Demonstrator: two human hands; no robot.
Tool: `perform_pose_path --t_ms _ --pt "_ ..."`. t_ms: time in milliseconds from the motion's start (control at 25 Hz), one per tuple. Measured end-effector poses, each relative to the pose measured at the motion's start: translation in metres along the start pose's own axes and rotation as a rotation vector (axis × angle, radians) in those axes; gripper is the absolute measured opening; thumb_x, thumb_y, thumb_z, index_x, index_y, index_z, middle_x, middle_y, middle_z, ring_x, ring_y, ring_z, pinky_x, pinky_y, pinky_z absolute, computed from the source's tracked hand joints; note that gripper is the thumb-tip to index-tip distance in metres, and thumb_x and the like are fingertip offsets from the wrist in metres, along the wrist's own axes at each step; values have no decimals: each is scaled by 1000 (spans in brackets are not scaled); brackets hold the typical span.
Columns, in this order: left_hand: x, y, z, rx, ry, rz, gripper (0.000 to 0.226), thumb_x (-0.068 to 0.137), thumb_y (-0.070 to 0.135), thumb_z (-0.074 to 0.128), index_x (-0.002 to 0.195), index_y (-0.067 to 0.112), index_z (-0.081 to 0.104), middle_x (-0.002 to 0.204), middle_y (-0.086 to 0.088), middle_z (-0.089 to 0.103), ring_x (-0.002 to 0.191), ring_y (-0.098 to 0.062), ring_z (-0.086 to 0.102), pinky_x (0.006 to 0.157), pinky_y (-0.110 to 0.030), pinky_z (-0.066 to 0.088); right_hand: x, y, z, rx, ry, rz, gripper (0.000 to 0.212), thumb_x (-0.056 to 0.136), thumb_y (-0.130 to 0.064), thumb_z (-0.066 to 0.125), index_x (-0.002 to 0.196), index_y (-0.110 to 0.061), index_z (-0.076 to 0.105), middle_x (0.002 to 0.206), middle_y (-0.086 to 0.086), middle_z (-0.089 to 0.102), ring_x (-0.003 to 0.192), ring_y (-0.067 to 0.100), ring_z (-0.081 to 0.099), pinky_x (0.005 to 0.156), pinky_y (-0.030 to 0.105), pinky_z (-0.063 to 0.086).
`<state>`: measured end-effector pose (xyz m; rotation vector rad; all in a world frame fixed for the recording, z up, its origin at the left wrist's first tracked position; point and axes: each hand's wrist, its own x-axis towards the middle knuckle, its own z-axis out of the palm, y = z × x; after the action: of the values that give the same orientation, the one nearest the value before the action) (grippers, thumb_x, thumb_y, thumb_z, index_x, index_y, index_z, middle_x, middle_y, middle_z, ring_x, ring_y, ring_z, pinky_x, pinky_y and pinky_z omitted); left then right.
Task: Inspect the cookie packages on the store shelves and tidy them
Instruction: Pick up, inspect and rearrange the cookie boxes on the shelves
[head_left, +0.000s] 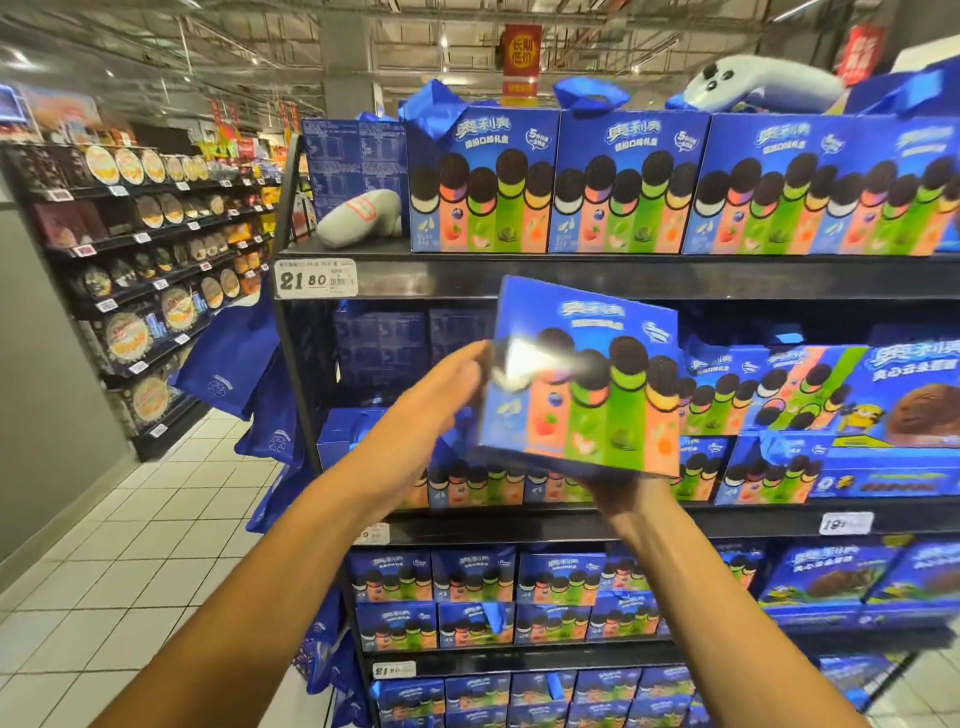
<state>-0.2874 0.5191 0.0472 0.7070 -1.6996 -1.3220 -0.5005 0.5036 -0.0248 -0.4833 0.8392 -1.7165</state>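
I have one cookie gift box (582, 384) held up in front of the middle shelf (571, 525), at about the centre of my view, tilted a little with its printed face toward me and a bright glare on its left side. My right hand (623, 491) carries it from below at 6 o'clock; the fingers go behind and under the box, so I cannot tell how they lie. My left hand (447, 384) is at the box's 9 o'clock edge, fingers straight and close together, flat against or just beside the side; motion blur keeps me from saying which.

To do this well, I judge I should turn the box slowly to check each face for dents, then slide it back face-out and square with its neighbours, handle up, without knocking the leaning stack (727, 400) just at its 3 o'clock.

Counting outward: one box in hand; on the top shelf (467, 278) at 12 o'clock, at least four matching boxes face-out, plus two grey plush toys, one (358, 218) at 10 o'clock and one (753, 85) at 1 o'clock. I see four price tags on the shelf edges. The lower rows are too crowded and blurred to count.
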Motion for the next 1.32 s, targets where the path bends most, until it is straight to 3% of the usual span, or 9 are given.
perform_pose_path --t_ms 200,320,400,600,760,880,1000,1200,1320 --pt "10 -32 -10 -334 117 -82 64 91 51 51 138 8 51 134 -12 63 121 -30 62 93 -45 55 -4 -22 15 -354 39 -464 29 103 -18 46 76 -19 55 70 -12 62 69 6 57 69 28 46" --pt "17 -49 -16 -453 175 -118 64 83 51 63 130 8 57 124 -11 69 114 -27 67 84 -41 59 -19 -15 22 -587 33 -609 20 105 -26 50 101 -16 66 93 -12 73 87 3 67 76 26 53" --pt "22 -56 -22 -522 246 -121 41 84 48 59 107 15 71 105 -5 76 100 -20 73 75 -37 60 -29 -11 29 -635 -29 -588 22 104 -33 52 117 -22 66 109 -7 74 101 12 70 83 37 57" --pt "25 -73 -44 -674 404 -174 48 97 49 43 94 20 81 107 -7 76 92 -29 74 71 -45 62 -46 -12 34 -647 -303 -551 26 98 -31 57 117 -46 67 115 -27 71 104 -5 67 74 14 54" --pt "21 -85 -49 -724 453 -152 40 84 42 50 72 21 82 82 -6 78 69 -26 75 55 -38 61 -28 -19 33 -589 -342 -405 21 102 -20 54 118 -25 67 117 -8 75 116 10 66 83 20 55" --pt "23 -88 -43 -748 470 -208 48 86 43 49 54 19 76 62 -4 73 51 -22 70 45 -32 57 -14 -15 33 -729 -352 -208 41 103 -37 47 131 -9 57 130 14 65 120 22 63 102 39 49" --pt "30 -80 -36 -715 429 -238 55 93 39 47 51 17 75 59 -5 72 48 -21 70 41 -30 55 -9 -4 29 -654 -439 -77 61 101 -55 43 132 -4 54 129 15 66 117 26 66 94 35 55" --pt "40 -52 -36 -457 390 -267 30 92 38 58 102 15 75 99 -15 75 91 -39 72 79 -54 59 -3 2 11 -450 -373 -107 42 98 -45 53 124 -14 63 125 14 69 113 29 67 100 56 50" --pt "44 -52 -32 -228 613 -151 22 94 21 56 76 18 69 74 -7 72 72 -36 67 73 -48 56 4 9 2 -480 -282 -96 37 103 -38 51 132 -16 60 125 12 70 119 35 64 109 66 37"
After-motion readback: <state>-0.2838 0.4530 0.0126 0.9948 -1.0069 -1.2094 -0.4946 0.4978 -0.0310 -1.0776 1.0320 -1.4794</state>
